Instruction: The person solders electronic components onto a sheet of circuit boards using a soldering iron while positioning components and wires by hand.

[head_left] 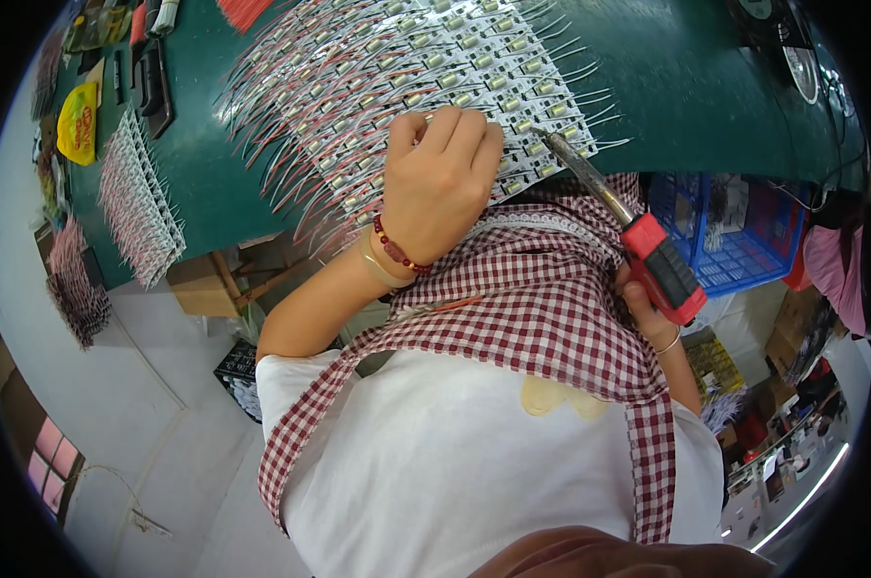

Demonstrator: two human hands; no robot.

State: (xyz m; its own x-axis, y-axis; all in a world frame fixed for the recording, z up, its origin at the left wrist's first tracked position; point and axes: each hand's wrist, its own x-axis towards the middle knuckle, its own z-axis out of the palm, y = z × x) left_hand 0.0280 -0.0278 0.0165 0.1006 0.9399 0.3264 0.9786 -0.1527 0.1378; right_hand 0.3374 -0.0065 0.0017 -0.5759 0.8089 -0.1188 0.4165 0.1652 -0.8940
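Observation:
A large panel of small white circuit boards (358, 96) lies on the green table. Each board carries a pale yellowish part, and red and white wires stick out along the panel's edges. My left hand (443, 159) rests over the panel's near part with its fingers curled under; whatever they pinch is hidden. In my right hand (640, 303) is a soldering iron (662, 265) with a red and black handle, partly covering that hand. Its metal tip points up and left, at the boards by the panel's right edge. Whether the tip touches a board I cannot tell.
Smaller wired board panels (142, 197) lie at the table's left edge, near a yellow packet (77, 123) and black-handled tools (153, 82). Red wires (243, 12) lie at the back. A blue plastic crate (744, 255) stands right, below the table; a cardboard box (204, 286) sits under it at left.

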